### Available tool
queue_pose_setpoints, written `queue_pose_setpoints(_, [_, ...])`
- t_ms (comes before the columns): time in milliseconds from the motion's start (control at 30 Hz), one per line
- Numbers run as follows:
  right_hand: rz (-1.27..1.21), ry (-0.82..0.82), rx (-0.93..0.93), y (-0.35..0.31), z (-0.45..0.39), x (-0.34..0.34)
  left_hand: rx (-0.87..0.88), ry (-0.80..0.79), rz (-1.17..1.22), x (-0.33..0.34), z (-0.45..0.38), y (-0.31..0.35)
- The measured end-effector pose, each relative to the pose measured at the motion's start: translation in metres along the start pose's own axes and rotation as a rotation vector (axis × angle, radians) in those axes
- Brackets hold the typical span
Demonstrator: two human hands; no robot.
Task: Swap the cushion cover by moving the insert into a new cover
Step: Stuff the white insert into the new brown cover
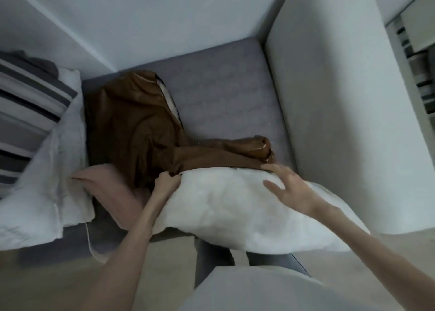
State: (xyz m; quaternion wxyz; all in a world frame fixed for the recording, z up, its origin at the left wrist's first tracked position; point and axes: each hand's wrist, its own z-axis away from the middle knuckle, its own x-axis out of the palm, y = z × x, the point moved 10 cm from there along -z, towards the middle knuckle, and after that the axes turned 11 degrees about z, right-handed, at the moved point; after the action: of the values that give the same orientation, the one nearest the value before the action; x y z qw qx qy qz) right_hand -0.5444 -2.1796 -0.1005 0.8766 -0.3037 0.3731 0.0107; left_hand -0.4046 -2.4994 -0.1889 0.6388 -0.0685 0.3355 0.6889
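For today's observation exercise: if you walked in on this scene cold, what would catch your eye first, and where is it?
The big white cushion insert at the sofa seat's front edge stands out first. The left hand pinches its far left corner, and the open right hand hovers over it. Behind it, the shiny brown cover lies crumpled on the grey seat.

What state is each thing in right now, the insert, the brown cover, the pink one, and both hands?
white insert: bare, out of any cover, lying on the sofa seat's front edge
brown cover: empty, crumpled, opening gaping
pink cover: lying flat, partly under the brown cover
left hand: fingers curled, gripping the brown cover's edge at the insert
right hand: fingers spread, over the insert
white cushion: leaning at left
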Motion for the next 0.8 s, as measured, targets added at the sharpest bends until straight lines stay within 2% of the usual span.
queue_pose_setpoints(100, [0.072,-0.099,-0.331,-0.084,0.046,0.030,0.077,0.016,0.120,0.014,0.022,0.038])
queue_pose_setpoints(167, [0.312,-0.034,-0.419,-0.103,0.049,0.051,0.126,0.041,0.222,0.021,0.034,0.060])
queue_pose_setpoints(200, [0.422,0.058,-0.430,-0.108,0.041,0.054,0.159,0.076,0.237,0.021,0.038,0.068])
queue_pose_setpoints(267, [0.495,0.133,-0.345,-0.104,0.013,0.051,0.266,0.134,0.174,0.014,0.047,0.087])
queue_pose_setpoints(367, [0.409,0.114,-0.245,-0.094,-0.023,0.051,0.485,0.113,-0.047,0.010,0.060,0.110])
queue_pose_setpoints(433, [0.411,0.136,-0.265,-0.096,-0.030,0.057,0.526,0.130,-0.266,0.004,0.064,0.109])
queue_pose_setpoints(533, [0.466,0.120,-0.251,-0.096,-0.040,0.078,0.598,0.143,-0.450,0.003,0.078,0.102])
queue_pose_setpoints(600, [0.509,0.067,-0.162,-0.093,-0.055,0.095,0.641,0.114,-0.497,0.012,0.092,0.090])
queue_pose_setpoints(700, [0.407,-0.012,0.009,-0.088,-0.074,0.108,0.670,0.122,-0.523,0.019,0.109,0.068])
queue_pose_setpoints(800, [0.381,0.084,-0.017,-0.104,-0.076,0.097,0.717,0.217,-0.463,-0.007,0.112,0.060])
